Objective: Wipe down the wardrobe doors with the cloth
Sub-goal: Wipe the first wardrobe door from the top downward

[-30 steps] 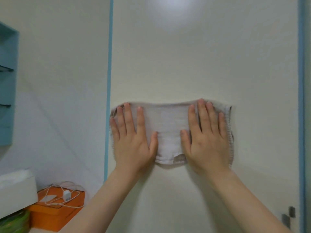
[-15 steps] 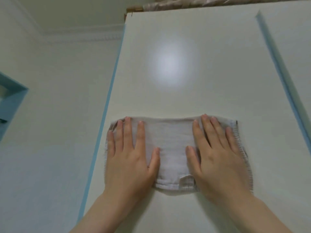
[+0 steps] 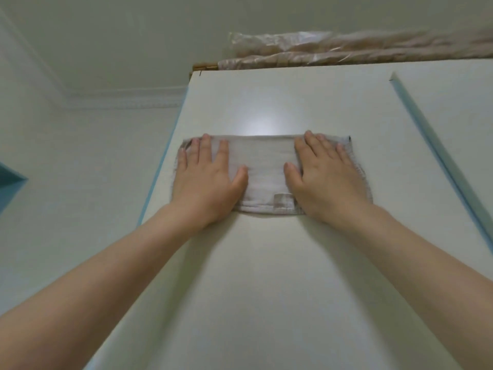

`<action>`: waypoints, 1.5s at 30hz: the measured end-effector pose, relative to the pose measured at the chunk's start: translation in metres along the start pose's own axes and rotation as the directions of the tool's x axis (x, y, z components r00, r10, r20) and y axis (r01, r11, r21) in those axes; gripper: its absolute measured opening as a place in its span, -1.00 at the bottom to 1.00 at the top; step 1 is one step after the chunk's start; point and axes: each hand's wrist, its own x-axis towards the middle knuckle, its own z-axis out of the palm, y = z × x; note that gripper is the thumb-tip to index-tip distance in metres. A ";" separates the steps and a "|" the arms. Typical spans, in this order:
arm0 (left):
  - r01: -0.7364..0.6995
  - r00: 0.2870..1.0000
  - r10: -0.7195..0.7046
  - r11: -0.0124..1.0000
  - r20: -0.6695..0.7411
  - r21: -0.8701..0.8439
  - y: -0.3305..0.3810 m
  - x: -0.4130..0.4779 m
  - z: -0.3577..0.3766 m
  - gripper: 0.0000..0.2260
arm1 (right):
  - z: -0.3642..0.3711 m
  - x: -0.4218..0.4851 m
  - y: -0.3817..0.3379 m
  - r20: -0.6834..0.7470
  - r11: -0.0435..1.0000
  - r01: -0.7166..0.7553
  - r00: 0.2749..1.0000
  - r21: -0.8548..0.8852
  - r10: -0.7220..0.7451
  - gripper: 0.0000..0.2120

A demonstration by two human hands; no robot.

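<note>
- Cloth [image 3: 264,172] is spread flat on the wardrobe door [image 3: 266,276], toward 12 o'clock, short of its top edge.
- It is pinned by the left hand [image 3: 206,182] at its 9 o'clock end and the right hand [image 3: 329,182] at 3 o'clock; fingers are straight, nothing is gripped.
- Even palm pressure is needed so the cloth is not bunched.
- The strip below the top edge is best covered in one stroke.

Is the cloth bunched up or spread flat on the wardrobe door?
Spread flat: the cloth lies smooth on the door, left hand and right hand pressing it.
</note>
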 end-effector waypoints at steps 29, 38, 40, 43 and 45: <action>-0.072 0.997 0.069 0.994 0.032 0.079 -0.011 0.155 -0.003 -0.47 | 0.003 0.159 -0.012 0.036 0.996 0.070 0.997 -0.059 -0.068 -0.48; -0.265 0.964 0.266 0.964 0.008 -0.033 -0.015 0.084 -0.004 -0.50 | 0.013 0.100 -0.046 0.058 0.973 0.231 0.972 -0.024 -0.229 -0.44; -0.274 0.962 0.274 0.961 0.005 -0.040 -0.018 0.072 -0.005 -0.51 | 0.012 0.087 -0.050 0.070 0.971 0.237 0.969 -0.021 -0.235 -0.44; -0.272 0.962 0.272 0.961 0.004 -0.042 -0.021 0.054 -0.004 -0.51 | 0.012 0.068 -0.054 0.079 0.971 0.237 0.969 -0.009 -0.235 -0.46; -0.265 0.964 0.265 0.963 -0.006 -0.040 -0.022 0.042 -0.005 -0.51 | 0.012 0.055 -0.057 0.080 0.972 0.233 0.969 -0.005 -0.232 -0.48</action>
